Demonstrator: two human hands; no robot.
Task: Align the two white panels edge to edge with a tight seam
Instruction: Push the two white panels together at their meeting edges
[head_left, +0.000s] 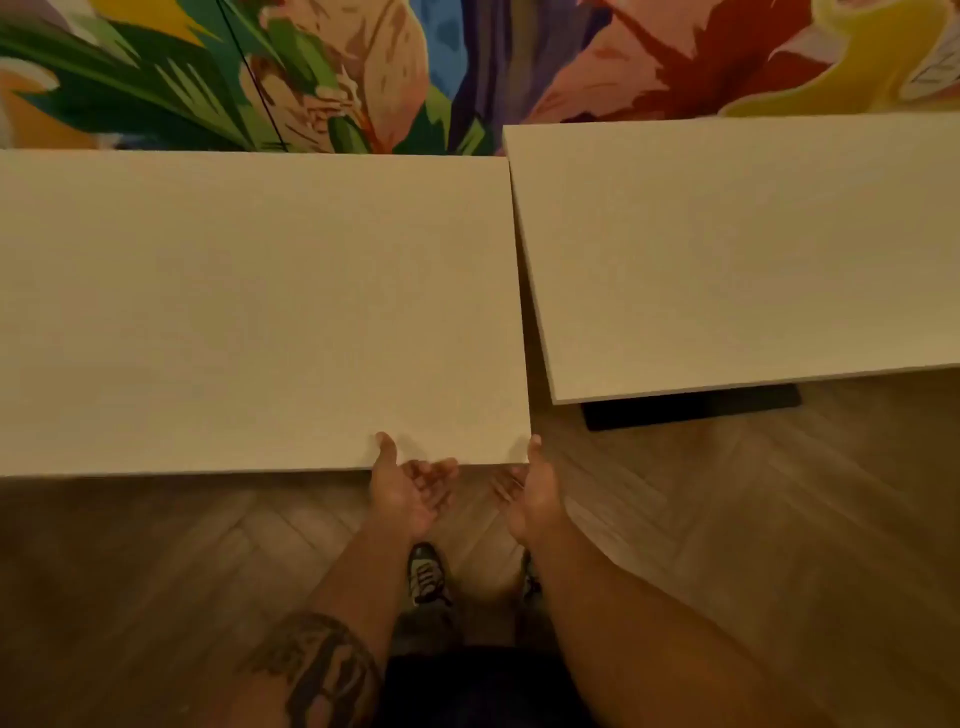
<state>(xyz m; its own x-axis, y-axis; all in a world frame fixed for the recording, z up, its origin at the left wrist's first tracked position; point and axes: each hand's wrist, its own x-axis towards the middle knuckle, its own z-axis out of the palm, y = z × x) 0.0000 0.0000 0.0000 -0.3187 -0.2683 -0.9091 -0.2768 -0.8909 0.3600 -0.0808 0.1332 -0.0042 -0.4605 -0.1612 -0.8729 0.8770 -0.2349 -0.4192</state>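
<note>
Two white panels lie flat in front of me like tabletops. The left panel (249, 312) fills the left and centre of the view. The right panel (743, 254) is skewed, and a wedge-shaped gap between them widens toward me. My left hand (402, 493) grips the left panel's near edge, thumb on top, fingers curled underneath. My right hand (535, 488) holds that panel's near right corner, its thumb up against the corner.
A colourful floral mural (363, 73) covers the wall behind the panels. A black base foot (691, 410) shows under the right panel. The floor (753, 519) is herringbone wood; my shoes (428, 574) stand below the hands.
</note>
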